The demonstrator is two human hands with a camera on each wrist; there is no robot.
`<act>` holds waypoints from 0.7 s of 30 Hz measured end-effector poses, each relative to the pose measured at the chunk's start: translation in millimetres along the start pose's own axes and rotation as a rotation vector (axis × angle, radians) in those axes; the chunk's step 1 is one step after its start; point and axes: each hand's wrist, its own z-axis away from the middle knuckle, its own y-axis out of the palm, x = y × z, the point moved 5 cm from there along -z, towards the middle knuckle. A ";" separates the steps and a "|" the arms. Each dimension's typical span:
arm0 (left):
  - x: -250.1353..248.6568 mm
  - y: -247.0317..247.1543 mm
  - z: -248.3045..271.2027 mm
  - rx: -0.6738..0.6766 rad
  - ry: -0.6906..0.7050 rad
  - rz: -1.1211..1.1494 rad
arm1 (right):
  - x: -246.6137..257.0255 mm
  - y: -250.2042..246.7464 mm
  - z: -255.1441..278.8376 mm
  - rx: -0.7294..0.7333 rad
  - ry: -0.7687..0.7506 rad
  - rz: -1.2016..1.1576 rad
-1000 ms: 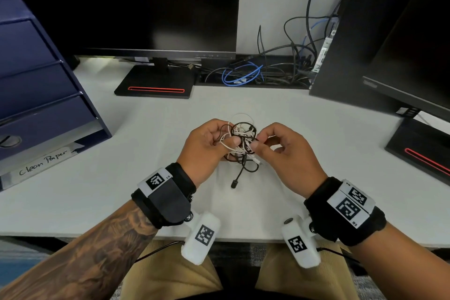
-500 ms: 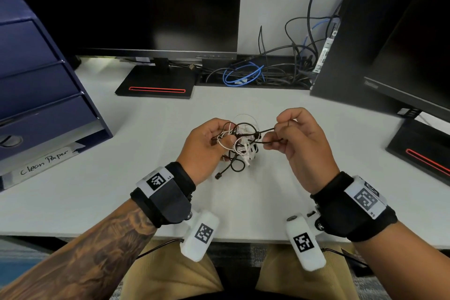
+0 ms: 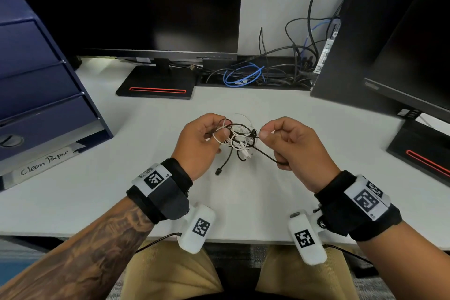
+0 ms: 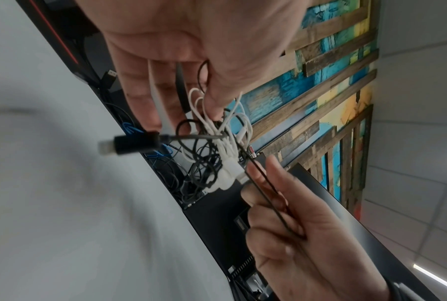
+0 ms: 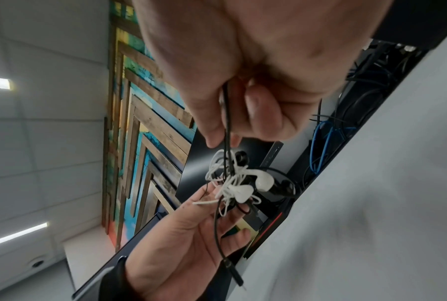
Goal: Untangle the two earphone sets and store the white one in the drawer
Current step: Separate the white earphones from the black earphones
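Note:
A tangle of white earphones [image 3: 239, 142] and black earphones [image 3: 265, 154] hangs above the white desk [image 3: 97, 190], between both hands. My left hand [image 3: 207, 139] pinches the bundle at its left side, white loops [image 4: 201, 106] under the thumb. My right hand [image 3: 287, 143] pinches a black cable [image 5: 226, 114] and holds a length of it drawn out to the right. The black plug [image 3: 218, 172] dangles below; it looms close in the left wrist view [image 4: 132, 145]. White earbuds [image 5: 253, 185] sit in the knot. The blue drawer unit [image 3: 36, 95] stands at the left, drawers closed.
A monitor [image 3: 136, 5] on a black stand [image 3: 158, 85] is behind the hands, a second monitor [image 3: 414, 39] at the right. Loose cables with a blue one [image 3: 243, 75] lie at the desk's back. A "Clean Paper" label [image 3: 45, 162] sits under the drawer unit.
My right hand took a black strand from the knot, pulled it out to the right, then dropped lower and closer. The plug swung left. The left hand stayed holding the bundle.

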 end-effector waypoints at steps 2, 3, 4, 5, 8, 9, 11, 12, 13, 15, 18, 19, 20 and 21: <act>0.3 -4.8 -2.2 -0.022 0.010 -0.017 | -0.1 0.4 0.0 0.019 0.000 0.031; 0.5 -5.6 -2.4 -0.028 0.011 -0.024 | 0.1 0.6 0.2 0.028 0.000 0.046; 0.5 -5.7 -2.2 -0.032 0.008 -0.026 | 0.1 0.4 0.3 0.040 -0.007 0.068; 0.5 -5.2 -1.9 -0.035 0.002 -0.016 | 0.7 0.9 0.7 0.059 -0.015 0.102; -0.1 -3.1 -1.3 -0.029 -0.017 0.057 | -3.2 2.2 0.3 0.111 -0.026 0.238; -0.2 -2.4 -1.4 -0.026 -0.018 0.072 | -4.7 1.8 -0.3 0.104 -0.023 0.255; 0.3 -1.7 -0.9 -0.020 -0.013 0.067 | -6.9 0.8 -2.6 0.066 -0.008 0.219; 0.6 -0.5 -0.4 -0.011 -0.009 0.052 | -7.3 -0.3 -3.2 0.046 -0.003 0.181; 1.1 0.8 0.2 -0.003 -0.006 0.036 | -6.1 -0.1 -3.0 0.038 -0.013 0.152; 2.3 1.3 0.7 0.007 -0.007 0.016 | -3.3 0.7 -2.0 0.033 -0.056 0.168; 3.9 -3.5 -2.2 -0.009 -0.011 -0.025 | 1.3 -1.9 -0.5 0.006 -0.106 0.205; 3.9 -5.8 -3.2 -0.018 -0.007 -0.048 | 3.3 -4.0 -0.9 -0.011 -0.120 0.203; 3.6 -7.9 -4.1 -0.028 0.002 -0.071 | 5.8 -6.3 -1.3 -0.033 -0.135 0.199; 2.9 -9.3 -4.7 -0.035 0.014 -0.090 | 8.0 -9.0 -2.2 -0.055 -0.150 0.193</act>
